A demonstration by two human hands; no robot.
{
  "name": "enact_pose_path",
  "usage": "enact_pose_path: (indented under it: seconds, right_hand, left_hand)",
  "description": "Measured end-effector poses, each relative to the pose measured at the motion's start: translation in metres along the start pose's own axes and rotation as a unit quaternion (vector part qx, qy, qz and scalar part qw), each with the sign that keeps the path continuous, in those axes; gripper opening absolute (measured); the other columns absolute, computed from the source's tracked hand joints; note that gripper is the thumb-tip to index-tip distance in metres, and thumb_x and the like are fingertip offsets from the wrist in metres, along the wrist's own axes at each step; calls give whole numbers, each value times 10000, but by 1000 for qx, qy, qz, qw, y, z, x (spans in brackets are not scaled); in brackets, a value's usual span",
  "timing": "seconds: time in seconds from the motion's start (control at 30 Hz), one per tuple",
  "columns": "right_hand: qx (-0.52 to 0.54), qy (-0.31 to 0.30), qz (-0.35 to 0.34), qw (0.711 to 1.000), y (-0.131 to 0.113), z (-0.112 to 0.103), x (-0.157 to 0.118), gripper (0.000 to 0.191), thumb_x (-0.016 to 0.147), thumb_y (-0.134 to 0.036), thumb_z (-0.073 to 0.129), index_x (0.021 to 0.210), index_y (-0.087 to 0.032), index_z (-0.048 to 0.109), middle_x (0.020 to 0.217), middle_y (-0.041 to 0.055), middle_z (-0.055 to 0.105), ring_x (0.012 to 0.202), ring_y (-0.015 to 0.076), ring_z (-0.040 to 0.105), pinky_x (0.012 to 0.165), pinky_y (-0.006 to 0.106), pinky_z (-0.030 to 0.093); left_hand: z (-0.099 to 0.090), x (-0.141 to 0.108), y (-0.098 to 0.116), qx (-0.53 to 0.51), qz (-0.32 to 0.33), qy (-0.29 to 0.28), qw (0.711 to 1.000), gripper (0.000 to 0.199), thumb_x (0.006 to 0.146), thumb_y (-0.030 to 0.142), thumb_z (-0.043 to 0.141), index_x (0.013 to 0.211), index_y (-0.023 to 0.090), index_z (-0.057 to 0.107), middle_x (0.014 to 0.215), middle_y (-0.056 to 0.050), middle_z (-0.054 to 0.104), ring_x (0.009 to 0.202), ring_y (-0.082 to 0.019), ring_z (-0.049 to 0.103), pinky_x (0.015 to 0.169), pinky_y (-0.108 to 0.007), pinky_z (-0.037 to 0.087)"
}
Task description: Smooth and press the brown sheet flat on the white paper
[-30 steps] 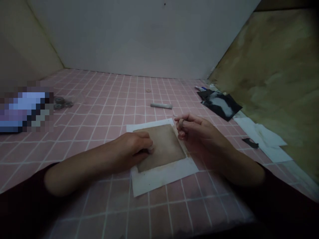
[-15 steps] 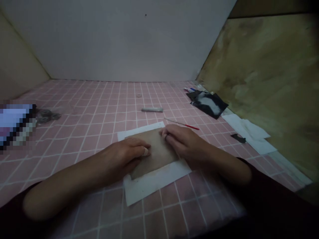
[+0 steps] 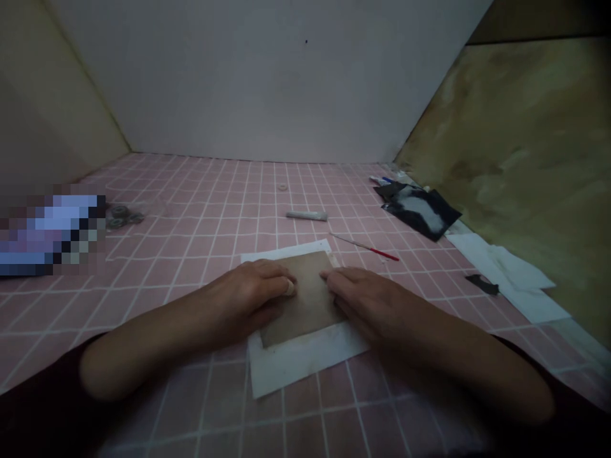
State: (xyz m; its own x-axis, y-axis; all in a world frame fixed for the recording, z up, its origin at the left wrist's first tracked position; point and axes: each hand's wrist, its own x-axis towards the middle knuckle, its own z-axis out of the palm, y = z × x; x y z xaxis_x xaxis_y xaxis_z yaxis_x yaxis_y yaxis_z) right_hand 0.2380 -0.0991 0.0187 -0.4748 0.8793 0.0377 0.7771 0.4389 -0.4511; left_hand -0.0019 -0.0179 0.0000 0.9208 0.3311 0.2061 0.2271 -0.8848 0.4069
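A brown-grey rectangular sheet (image 3: 305,299) lies on a larger white sheet (image 3: 305,362) on the pink checked surface (image 3: 229,216). My left hand (image 3: 252,292) rests over the left side of the brown sheet, fingers loosely bent and apart, a light band on one finger. Over the right edge lies my right hand (image 3: 363,299), its fingertips bent down on the sheet. Its fingers are close together, and whether anything is under them is hidden.
A grey tube (image 3: 306,216) and a thin tool with a red handle (image 3: 384,254) lie beyond the sheets. At right are a black packet (image 3: 422,210), white papers (image 3: 506,273) and a dark scrap (image 3: 482,284). Grey round pieces (image 3: 121,216) lie beside a blurred screen (image 3: 52,229) at left.
My right hand has moved from the upper right part of the brown sheet down along its right edge and flattened. My left hand stays on the left side. The view has shifted slightly left.
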Motion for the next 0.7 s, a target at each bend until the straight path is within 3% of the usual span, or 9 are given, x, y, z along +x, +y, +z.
enact_pose_path:
  seconds: [0.23,0.47,0.7]
  right_hand:
    - [13,-46,-63,997,-15,3,-2,336,795,-39,449,1091,-149,562,1052,113,633,961,221,596,833,367,485]
    - [1,-73,-115,991,-25,4,-11,413,759,38,405,1080,-150,586,1138,104,626,1045,196,587,947,352,447]
    - [16,-70,-121,990,-27,11,-6,409,796,12,391,1131,-151,558,1227,104,585,1153,182,524,1024,342,392]
  left_hand:
    - [-2,0,-3,18,-19,-28,999,250,856,182,489,1088,212,577,1099,-65,621,982,-168,601,820,-298,491]
    - [-2,-1,-2,14,-22,-31,999,243,867,196,488,1095,211,572,1096,-61,621,1007,-171,592,845,-307,480]
    - [-5,1,0,13,-27,-37,999,227,898,231,459,1094,207,572,1134,-68,609,1023,-168,587,834,-291,482]
